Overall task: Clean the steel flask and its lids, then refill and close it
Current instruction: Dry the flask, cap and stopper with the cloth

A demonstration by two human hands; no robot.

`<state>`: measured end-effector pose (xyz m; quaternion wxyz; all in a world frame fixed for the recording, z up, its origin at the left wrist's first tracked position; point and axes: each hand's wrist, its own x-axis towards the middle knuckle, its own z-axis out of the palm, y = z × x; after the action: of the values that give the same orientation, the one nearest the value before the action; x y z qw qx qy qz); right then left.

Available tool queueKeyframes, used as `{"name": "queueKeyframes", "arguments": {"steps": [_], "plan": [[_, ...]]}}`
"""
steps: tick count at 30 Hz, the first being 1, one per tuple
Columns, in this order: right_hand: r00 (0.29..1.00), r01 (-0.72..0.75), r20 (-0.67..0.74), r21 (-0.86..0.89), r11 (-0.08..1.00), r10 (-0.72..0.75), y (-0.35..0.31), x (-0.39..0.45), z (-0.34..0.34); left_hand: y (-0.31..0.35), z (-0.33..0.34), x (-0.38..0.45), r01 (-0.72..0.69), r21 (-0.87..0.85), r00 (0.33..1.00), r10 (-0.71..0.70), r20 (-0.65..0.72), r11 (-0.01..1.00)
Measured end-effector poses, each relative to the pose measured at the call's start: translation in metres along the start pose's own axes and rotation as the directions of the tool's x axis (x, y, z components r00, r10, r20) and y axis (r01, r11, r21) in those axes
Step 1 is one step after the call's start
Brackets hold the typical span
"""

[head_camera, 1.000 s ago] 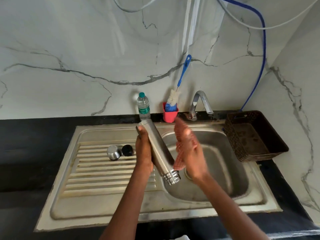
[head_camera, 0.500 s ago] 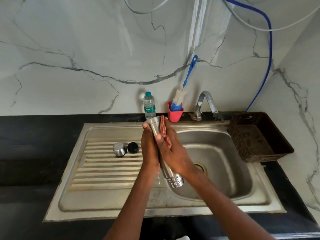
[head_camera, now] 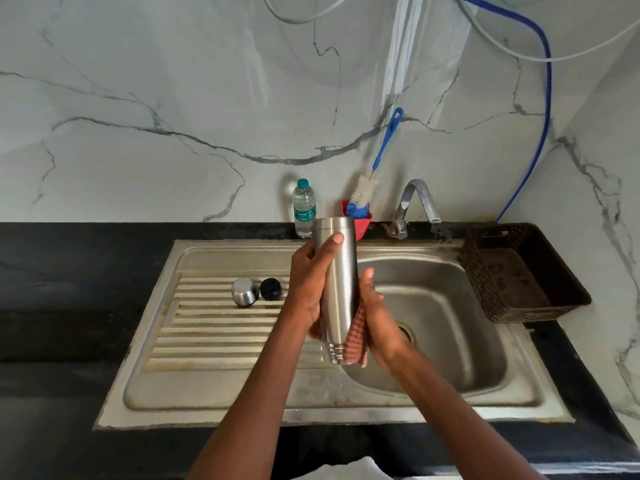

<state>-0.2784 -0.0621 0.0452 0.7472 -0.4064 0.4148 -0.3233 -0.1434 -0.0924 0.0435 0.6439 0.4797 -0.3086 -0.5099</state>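
Since the previous frame your right hand (head_camera: 379, 317) slid its red cloth (head_camera: 356, 337) down to the neck of the inverted steel flask (head_camera: 336, 282), over the sink (head_camera: 450, 382); your left hand (head_camera: 308, 282) clamps its body. Both lids (head_camera: 258, 291) wait at 9 o'clock.

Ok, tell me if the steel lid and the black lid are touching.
Cannot tell. In the head view the steel lid and black lid lie side by side on the drainboard, edges meeting with no plain gap or contact.
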Motion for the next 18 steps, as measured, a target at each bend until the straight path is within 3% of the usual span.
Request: {"name": "queueKeyframes", "arguments": {"steps": [2,5,8,10,11,12,14,16,18], "plan": [[0.987,-0.157,0.066,0.202,0.967,0.147,0.001,-0.001,-0.01,0.004,0.001,0.006,0.049,-0.055,0.999,-0.05,-0.012,0.997],[0.957,-0.281,0.2,0.471,0.837,0.209,0.011,-0.001,-0.016,0.006,-0.007,0.019,0.125,-0.143,0.991,-0.116,0.066,0.982],[0.957,-0.288,0.172,0.5,0.817,0.232,0.011,-0.001,-0.014,0.004,-0.011,0.027,0.118,-0.115,0.988,-0.105,0.112,0.986],[0.973,-0.227,0.052,0.403,0.887,0.225,0.006,0.001,-0.012,0.003,-0.008,0.036,0.034,0.018,0.998,-0.033,-0.046,0.999],[0.975,-0.189,-0.06,0.269,0.944,0.212,0.006,0.004,-0.01,0.001,-0.003,0.039,0.003,0.131,0.988,0.017,-0.151,0.991],[0.966,-0.163,-0.195,0.044,0.986,0.168,0.005,0.007,-0.005,-0.001,0.003,0.04,0.012,0.259,0.959,0.063,-0.276,0.966],[0.9,-0.202,-0.436,-0.397,0.895,0.01,0.01,0.014,0.002,-0.005,0.017,0.035,0.093,0.44,0.841,0.166,-0.514,0.893],[0.846,-0.202,-0.529,-0.432,0.879,-0.065,0.015,0.022,0.003,-0.004,0.029,0.027,0.07,0.448,0.793,0.223,-0.567,0.891],[0.865,-0.136,-0.499,-0.34,0.931,-0.056,0.016,0.029,-0.005,0.0,0.03,0.031,0.031,0.224,0.847,0.093,-0.523,0.974]]}}
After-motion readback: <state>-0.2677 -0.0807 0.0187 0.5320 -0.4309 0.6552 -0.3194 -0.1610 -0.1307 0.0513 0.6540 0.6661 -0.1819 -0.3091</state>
